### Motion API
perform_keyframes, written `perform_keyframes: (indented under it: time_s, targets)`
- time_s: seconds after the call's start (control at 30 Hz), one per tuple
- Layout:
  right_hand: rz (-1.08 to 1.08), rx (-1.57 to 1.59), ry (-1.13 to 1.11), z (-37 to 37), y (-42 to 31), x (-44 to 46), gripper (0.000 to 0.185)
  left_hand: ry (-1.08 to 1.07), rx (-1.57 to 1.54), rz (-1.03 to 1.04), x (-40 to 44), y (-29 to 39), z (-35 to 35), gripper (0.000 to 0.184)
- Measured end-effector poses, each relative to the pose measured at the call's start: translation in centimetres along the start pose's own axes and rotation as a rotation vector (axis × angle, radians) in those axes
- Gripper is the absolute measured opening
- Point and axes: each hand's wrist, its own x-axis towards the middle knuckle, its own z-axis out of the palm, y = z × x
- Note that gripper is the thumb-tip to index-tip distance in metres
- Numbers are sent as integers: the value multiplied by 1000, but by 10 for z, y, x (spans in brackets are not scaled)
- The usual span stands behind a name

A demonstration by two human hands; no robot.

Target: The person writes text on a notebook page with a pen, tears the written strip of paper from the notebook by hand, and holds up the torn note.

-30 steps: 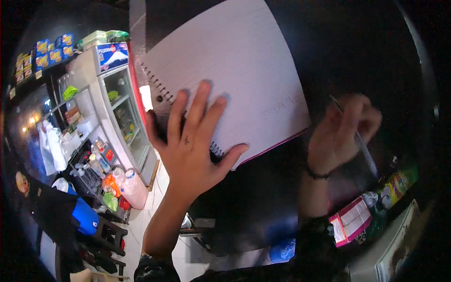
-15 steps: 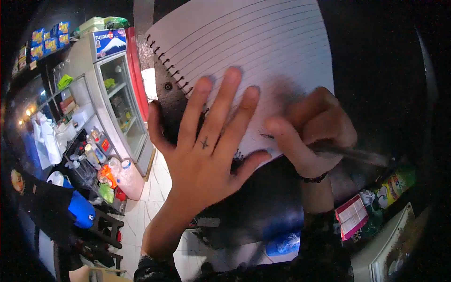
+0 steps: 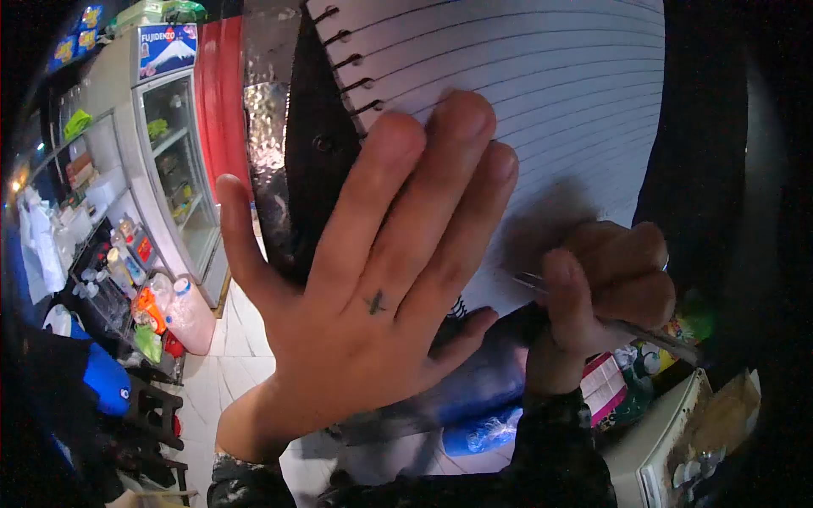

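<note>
A spiral-bound lined notebook (image 3: 542, 76) lies open across the upper middle, its black wire binding along the left side. My left hand (image 3: 364, 254) is spread over the binding edge and the lower left of the page, back upward, fingers apart, holding nothing. To its right, my right hand (image 3: 610, 284) is curled around a pen (image 3: 652, 337). The pen's clear tip end points left toward the lower page, and its rear sticks out to the lower right. Whether the tip touches the paper I cannot tell. Dark shadow covers the page beside the right hand.
A glass-door display fridge (image 3: 174, 144) stands at left beside a red curtain (image 3: 222, 118). Shelves with bottles (image 3: 123, 262) and a blue container (image 3: 107, 379) are below it. Lower right are a pink-edged packet (image 3: 603, 389) and a white appliance (image 3: 669, 440). Pale tiles (image 3: 241, 339) cover the floor.
The view has shifted and come closer, so the notebook and left hand appear larger. The right hand appears lower and further right, still gripping the pen. The left hand stays spread.
</note>
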Motion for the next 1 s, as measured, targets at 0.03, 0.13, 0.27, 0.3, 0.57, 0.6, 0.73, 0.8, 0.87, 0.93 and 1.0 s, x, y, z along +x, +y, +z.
perform_keyframes:
  time_s: [0.03, 0.13, 0.27, 0.3, 0.57, 0.6, 0.73, 0.8, 0.87, 0.93, 1.0]
  targets:
    - [0, -7, -7, 1, 0, 1, 36, 0, -13, 4, 0, 6, -3, 74]
    - [-71, -79, -32, -1, 5, 0, 36, -4, -37, 12, 1, 14, -7, 75]
    - [-125, -115, -38, -1, 5, 0, 36, -11, -57, 20, 1, 13, -8, 76]
    - [-121, -119, -40, -1, 5, 1, 36, -13, -62, 22, 0, 14, -8, 76]
    - [5, -21, 33, 2, 4, -2, 37, -35, -104, 38, 1, -13, 5, 78]
    - [-2, -22, 15, 1, 2, -2, 37, -39, -110, 40, 0, -15, 7, 78]
    - [-17, -22, -25, -1, 2, -1, 38, -52, -126, 44, -2, -20, 11, 79]
    - [-21, -23, -42, -2, 2, 0, 39, -58, -132, 44, -2, -20, 11, 79]
    - [-24, -28, -75, -4, 1, 1, 39, -65, -140, 42, -2, -20, 11, 79]
    - [-28, -42, -109, -5, 0, 3, 39, -73, -148, 36, -2, -18, 11, 80]
    - [-54, -56, -131, -4, 1, 1, 39, -77, -156, 27, -1, -16, 9, 80]
